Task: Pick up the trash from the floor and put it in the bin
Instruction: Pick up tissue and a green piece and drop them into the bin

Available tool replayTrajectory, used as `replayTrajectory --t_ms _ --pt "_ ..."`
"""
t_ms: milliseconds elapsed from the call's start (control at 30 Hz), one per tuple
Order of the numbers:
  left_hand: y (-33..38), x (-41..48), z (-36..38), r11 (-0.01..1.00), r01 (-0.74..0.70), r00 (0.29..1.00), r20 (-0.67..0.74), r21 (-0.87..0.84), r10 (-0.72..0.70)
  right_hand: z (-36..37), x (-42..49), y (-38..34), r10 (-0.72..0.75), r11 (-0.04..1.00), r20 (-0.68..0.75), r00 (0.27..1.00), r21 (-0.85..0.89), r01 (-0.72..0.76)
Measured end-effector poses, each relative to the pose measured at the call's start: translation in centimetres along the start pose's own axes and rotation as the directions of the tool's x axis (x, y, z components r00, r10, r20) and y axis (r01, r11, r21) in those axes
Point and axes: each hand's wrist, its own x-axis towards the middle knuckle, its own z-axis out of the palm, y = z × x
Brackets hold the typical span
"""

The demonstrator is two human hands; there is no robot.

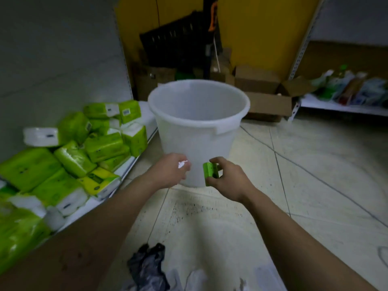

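Note:
A white plastic bin stands on the tiled floor straight ahead, its inside looking bare. My left hand is closed around a small white scrap of paper, held in front of the bin's lower wall. My right hand pinches a small green box just right of it, also in front of the bin and below its rim. A crumpled black plastic bag lies on the floor near my feet, with pale plastic pieces beside it.
A low shelf on the left holds several green tissue packs. Open cardboard boxes and a black crate sit behind the bin against a yellow panel. Another shelf with packaged goods stands at the right.

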Motion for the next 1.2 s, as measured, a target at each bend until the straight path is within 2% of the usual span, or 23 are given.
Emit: replayTrajectory --t_ms 100,167,267,300,367,467,567,667,733,900,967,1000,1067,1200 --pt "2.6 1.7 -3.7 0.989 -0.03 0.994 -0.097 0.143 0.044 -3.1 1.0 -2.3 -0.031 0.998 -0.091 0.995 0.06 0.036" --pt "3.7 2.6 -5.6 0.955 0.013 0.976 -0.209 0.295 0.052 -4.7 1.9 -3.5 -0.05 0.996 -0.146 0.988 0.068 0.06" --pt "4.9 3.7 -8.5 0.928 0.11 0.939 -0.343 0.355 0.02 -7.1 3.5 -5.1 -0.074 0.996 -0.232 0.97 0.03 0.084" --pt "5.3 4.0 -9.4 0.925 0.11 0.945 -0.327 0.364 0.017 -7.9 4.0 -5.6 -0.083 0.996 -0.242 0.967 -0.004 0.085" --pt "6.3 4.8 -10.6 0.915 0.046 0.982 -0.186 0.401 0.032 -9.6 5.2 -6.5 -0.104 0.993 -0.24 0.965 -0.087 0.086" --pt "7.6 6.3 -11.5 0.976 0.069 0.993 -0.111 0.206 -0.046 -11.7 7.0 -7.3 -0.113 0.982 -0.223 0.968 -0.174 0.075" --pt "7.6 8.0 -11.3 0.991 0.022 0.989 -0.148 0.134 -0.001 -12.8 8.8 -7.3 -0.128 0.953 -0.206 0.97 -0.296 0.063" --pt "6.6 9.2 -10.7 0.994 -0.072 0.978 -0.189 0.08 0.086 -12.1 9.8 -6.2 -0.089 0.982 -0.333 0.939 -0.187 0.027" --pt "5.5 9.6 -10.1 0.999 -0.043 0.972 -0.23 -0.024 0.036 -10.8 10.1 -5.2 -0.069 0.992 -0.41 0.909 -0.126 0.019" --pt "3.6 10.9 -7.3 0.994 -0.046 0.932 -0.363 -0.102 0.006 -9.0 11.3 -3.6 -0.059 0.997 -0.484 0.873 -0.074 0.026" --pt "3.9 11.4 -6.4 0.976 -0.068 0.947 -0.321 -0.207 -0.002 -8.6 11.9 -3.7 -0.044 0.999 -0.504 0.863 -0.001 0.051" --pt "4.1 11.7 -6.0 0.973 -0.08 0.956 -0.293 -0.218 0.013 -8.3 12.1 -3.7 -0.042 0.997 -0.484 0.874 0.035 0.068" --pt "4.4 12.0 -5.2 0.985 -0.111 0.96 -0.269 -0.132 0.073 -7.5 12.4 -3.5 -0.053 0.996 -0.403 0.914 0.041 0.076" --pt "3.3 11.3 -5.0 0.989 -0.118 0.954 -0.266 0.085 0.137 -6.7 12.2 -2.3 -0.065 0.99 -0.348 0.935 -0.137 0.018"
